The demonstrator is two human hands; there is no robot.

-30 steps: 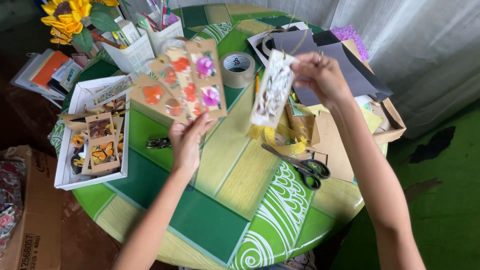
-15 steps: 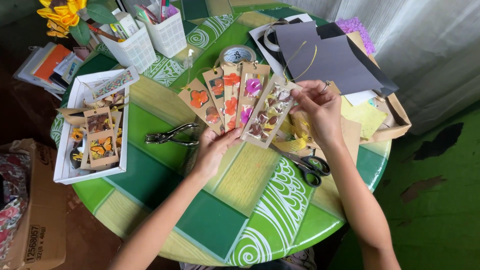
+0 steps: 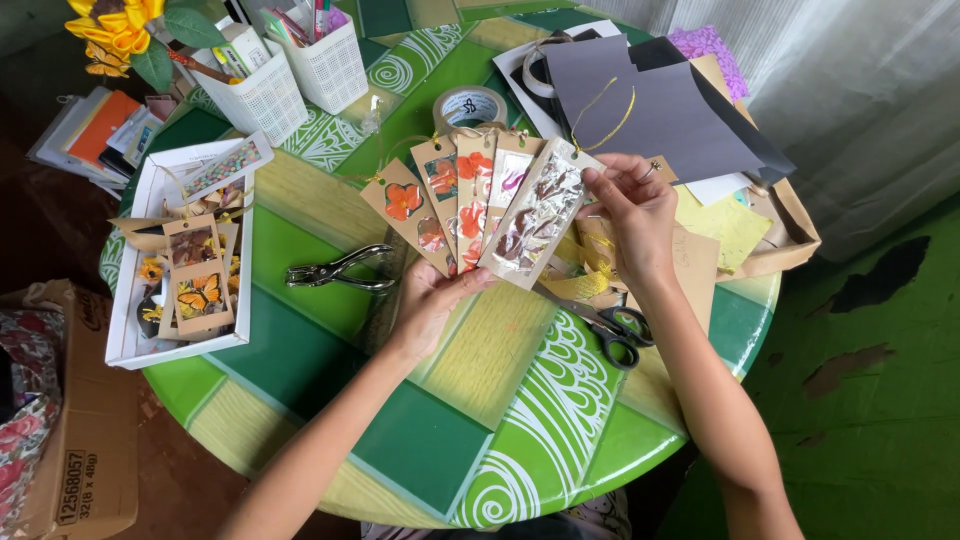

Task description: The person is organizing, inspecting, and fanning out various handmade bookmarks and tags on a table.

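Observation:
My left hand (image 3: 432, 298) grips the lower ends of a fan of several brown pressed-flower bookmarks (image 3: 455, 195), held over the round green table (image 3: 300, 360). My right hand (image 3: 630, 210) pinches the top corner of the frontmost bookmark (image 3: 535, 215), a pale card with dried brownish petals and a yellow string. That card lies against the right side of the fan. Both forearms reach in from the bottom of the view.
A metal hole punch (image 3: 335, 270) lies left of my left hand. Black-handled scissors (image 3: 612, 330) rest below my right hand. A white tray (image 3: 130, 330) with more bookmarks, a tape roll (image 3: 470, 105), two white baskets (image 3: 255, 100), dark paper sheets (image 3: 650, 110) and a cardboard box (image 3: 85, 420) surround them.
The fan has come lower and nearer. My right hand has brought the petal bookmark down from upright onto the fan's right side. The hole punch has come into view.

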